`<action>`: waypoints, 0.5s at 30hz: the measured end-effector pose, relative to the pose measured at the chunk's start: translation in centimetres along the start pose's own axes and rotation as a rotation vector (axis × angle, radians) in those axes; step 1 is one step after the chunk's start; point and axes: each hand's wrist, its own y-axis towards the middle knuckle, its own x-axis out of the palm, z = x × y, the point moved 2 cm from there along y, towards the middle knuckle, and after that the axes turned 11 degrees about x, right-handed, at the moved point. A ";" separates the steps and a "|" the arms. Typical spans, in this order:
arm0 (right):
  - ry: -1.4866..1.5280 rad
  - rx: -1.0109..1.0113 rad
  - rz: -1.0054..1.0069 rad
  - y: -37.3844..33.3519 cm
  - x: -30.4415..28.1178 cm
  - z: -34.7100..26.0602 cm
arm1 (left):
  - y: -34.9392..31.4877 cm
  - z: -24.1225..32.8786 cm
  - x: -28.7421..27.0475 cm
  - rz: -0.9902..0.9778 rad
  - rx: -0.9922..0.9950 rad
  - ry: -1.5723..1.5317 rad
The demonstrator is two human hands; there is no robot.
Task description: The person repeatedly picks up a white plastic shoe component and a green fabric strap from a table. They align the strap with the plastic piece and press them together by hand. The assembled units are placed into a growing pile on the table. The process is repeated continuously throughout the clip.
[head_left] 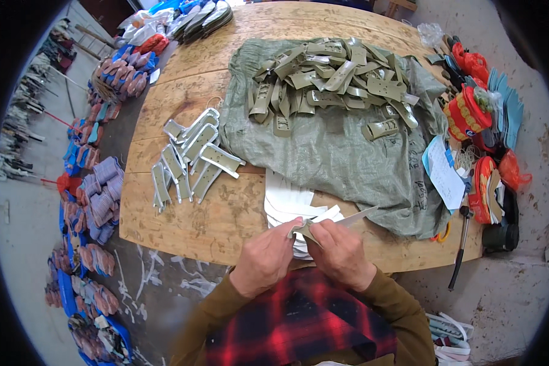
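Note:
At the table's near edge, my left hand (pixel 263 259) pinches an olive-green sandal upper piece (pixel 303 230) with a pale edge. My right hand (pixel 341 250) is closed on the same piece from the other side. A thin whitish strip (pixel 361 215) sticks out beyond the right hand; whether it is joined to the piece is hidden. Under and just past my fingers lie stacked white cut pieces (pixel 282 195). Left of them, several olive upper pieces with white edging (pixel 204 143) lie in a loose group.
A heap of olive upper pieces (pixel 335 79) lies on a green woven sack (pixel 299 152) on the wooden table (pixel 165 222). At right are a paper sheet (pixel 445 174), a hammer (pixel 462 244) and red bundles (pixel 470 113). Bundled shoe parts (pixel 100 195) line the floor at left.

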 end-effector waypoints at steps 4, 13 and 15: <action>0.110 0.098 -0.062 0.1 -0.2 0.5 | 0.1 -0.7 -0.1 0.020 -0.368 -0.623; 0.639 0.400 -0.228 1.3 -1.5 -0.3 | -1.2 -2.6 3.0 0.355 -0.473 -1.137; 0.603 0.395 -0.227 1.2 -1.3 -0.6 | -0.2 -2.3 2.0 0.299 -0.363 -0.783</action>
